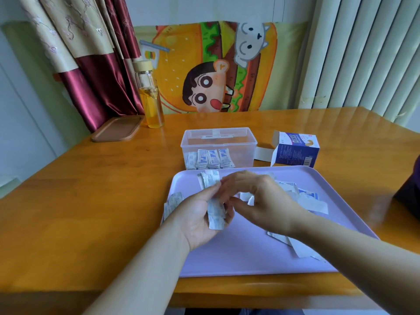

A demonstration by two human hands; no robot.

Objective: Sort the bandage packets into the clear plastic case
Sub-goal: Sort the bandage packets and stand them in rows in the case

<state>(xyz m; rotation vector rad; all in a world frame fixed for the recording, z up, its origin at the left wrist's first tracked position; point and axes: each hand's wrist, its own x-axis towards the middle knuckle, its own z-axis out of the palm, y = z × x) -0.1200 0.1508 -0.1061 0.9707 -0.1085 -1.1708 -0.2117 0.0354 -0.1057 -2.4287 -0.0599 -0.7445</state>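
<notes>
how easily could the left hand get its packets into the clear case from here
Probably easily: the left hand grips its packets just short of the clear case, whose top looks open, and nothing stands between them.

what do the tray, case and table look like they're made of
Tray: likely matte plastic, uniform lilac with a moulded raised rim.
Case: clear glossy plastic; the packets show through its wall.
Table: seemingly varnished wood, orange-brown with visible grain and glare.
</notes>
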